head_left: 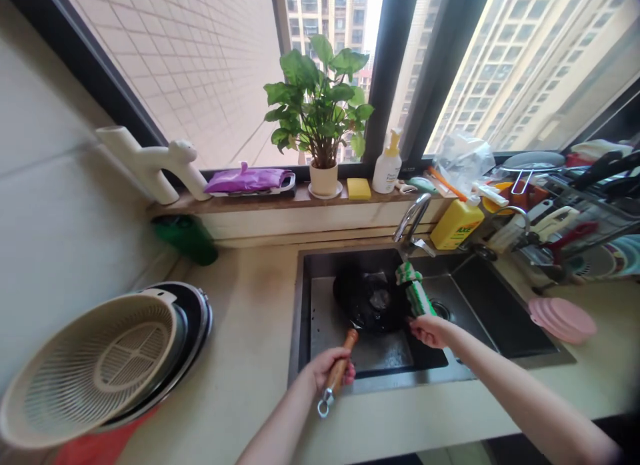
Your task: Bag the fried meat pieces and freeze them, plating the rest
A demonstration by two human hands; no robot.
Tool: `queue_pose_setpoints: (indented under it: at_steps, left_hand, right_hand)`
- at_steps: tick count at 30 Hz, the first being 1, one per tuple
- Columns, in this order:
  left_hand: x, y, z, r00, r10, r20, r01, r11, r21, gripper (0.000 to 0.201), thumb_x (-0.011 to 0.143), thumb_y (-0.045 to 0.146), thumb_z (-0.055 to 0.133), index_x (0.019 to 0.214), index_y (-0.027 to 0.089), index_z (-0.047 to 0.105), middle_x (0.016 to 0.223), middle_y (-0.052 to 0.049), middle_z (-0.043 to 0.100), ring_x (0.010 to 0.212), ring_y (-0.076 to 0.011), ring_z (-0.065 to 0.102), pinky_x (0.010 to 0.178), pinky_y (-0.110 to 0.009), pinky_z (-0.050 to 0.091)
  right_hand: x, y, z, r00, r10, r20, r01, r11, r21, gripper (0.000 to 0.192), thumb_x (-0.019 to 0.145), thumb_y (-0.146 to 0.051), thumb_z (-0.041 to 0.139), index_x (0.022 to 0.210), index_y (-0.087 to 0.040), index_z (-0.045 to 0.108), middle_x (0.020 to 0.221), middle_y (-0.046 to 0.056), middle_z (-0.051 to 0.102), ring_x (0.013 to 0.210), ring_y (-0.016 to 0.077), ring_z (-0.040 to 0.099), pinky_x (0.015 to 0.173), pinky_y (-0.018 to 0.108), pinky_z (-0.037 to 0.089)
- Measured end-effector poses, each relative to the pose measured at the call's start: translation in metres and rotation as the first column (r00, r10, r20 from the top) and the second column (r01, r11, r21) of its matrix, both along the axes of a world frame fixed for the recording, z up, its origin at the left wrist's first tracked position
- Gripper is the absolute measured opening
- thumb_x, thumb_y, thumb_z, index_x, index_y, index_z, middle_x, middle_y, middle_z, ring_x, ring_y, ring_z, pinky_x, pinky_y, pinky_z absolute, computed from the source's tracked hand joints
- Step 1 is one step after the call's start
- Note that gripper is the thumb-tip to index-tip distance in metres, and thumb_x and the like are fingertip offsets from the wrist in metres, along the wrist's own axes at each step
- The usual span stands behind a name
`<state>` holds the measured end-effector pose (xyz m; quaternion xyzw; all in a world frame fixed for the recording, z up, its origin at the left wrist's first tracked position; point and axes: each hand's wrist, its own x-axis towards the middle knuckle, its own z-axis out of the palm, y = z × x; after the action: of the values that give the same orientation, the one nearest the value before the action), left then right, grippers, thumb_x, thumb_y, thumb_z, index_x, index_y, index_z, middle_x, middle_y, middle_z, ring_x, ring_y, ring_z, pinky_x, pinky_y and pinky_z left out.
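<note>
A black wok point(370, 298) lies in the steel sink point(300, 318) under the faucet point(413, 218). My left hand point(327, 370) grips the wok's wooden handle point(341, 365) at the sink's front edge. My right hand point(430, 330) holds a green-and-white striped cloth point(414, 290) that rests against the wok's right rim. The wok's inside looks wet and dark.
A beige colander point(95, 365) sits on a dark pot at the left of the counter. Pink plates point(563, 318) lie right of the sink. A yellow detergent bottle point(456, 223), a full dish rack point(565, 205), a potted plant point(320, 118) and a soap dispenser point(387, 165) line the back.
</note>
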<state>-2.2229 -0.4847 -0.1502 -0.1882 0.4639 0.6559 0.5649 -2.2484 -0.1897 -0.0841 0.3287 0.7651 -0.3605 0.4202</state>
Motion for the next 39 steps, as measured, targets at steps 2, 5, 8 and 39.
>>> queue_pose_setpoints:
  at_steps: [2,5,8,39]
  left_hand:
    - [0.004,0.013,0.004,0.999,0.011,0.030,-0.010,1.000,-0.026,0.024,0.084,0.030,0.057,0.067,0.017,0.046,0.051,0.007,0.044,0.038,-0.0034,0.043,0.043,-0.014,0.042]
    - [0.000,0.018,0.009,0.999,-0.022,0.037,0.026,0.995,-0.093,0.022,0.080,0.021,0.057,0.066,0.019,0.040,0.050,0.010,0.037,0.033,-0.0017,0.033,0.038,-0.013,0.036]
    - [-0.005,0.006,0.018,0.998,-0.057,-0.023,0.051,0.980,-0.193,0.023,0.071,0.015,0.062,0.075,0.021,0.040,0.051,0.010,0.044,0.034,-0.0033,0.036,0.038,-0.015,0.036]
    - [0.090,-0.027,0.230,0.662,-0.749,-0.039,0.196,0.224,-0.955,0.030,0.074,0.008,0.043,0.101,0.021,0.045,0.066,0.004,0.049,0.043,-0.0150,0.050,0.042,-0.023,0.033]
  right_hand:
    - [-0.011,-0.017,-0.014,1.000,0.001,0.020,-0.001,1.000,-0.017,0.031,0.096,-0.033,0.052,0.070,-0.015,0.051,0.054,-0.010,0.039,0.038,0.0022,0.028,0.035,0.015,0.024]
    - [-0.014,-0.030,-0.022,0.999,0.032,0.003,-0.032,0.997,-0.073,0.028,0.096,-0.030,0.049,0.071,-0.016,0.048,0.052,-0.010,0.038,0.036,0.0026,0.028,0.035,0.016,0.021]
    - [0.003,-0.017,-0.009,0.995,0.093,-0.024,-0.096,0.982,-0.160,0.018,0.090,-0.022,0.051,0.074,-0.019,0.045,0.049,-0.009,0.039,0.033,0.0032,0.027,0.035,0.017,0.016]
    - [0.145,-0.017,-0.005,0.710,0.434,-0.554,-0.583,0.804,-0.118,0.015,0.082,-0.016,0.045,0.084,-0.016,0.059,0.085,0.007,0.067,0.080,0.0210,0.061,0.066,0.027,0.037]
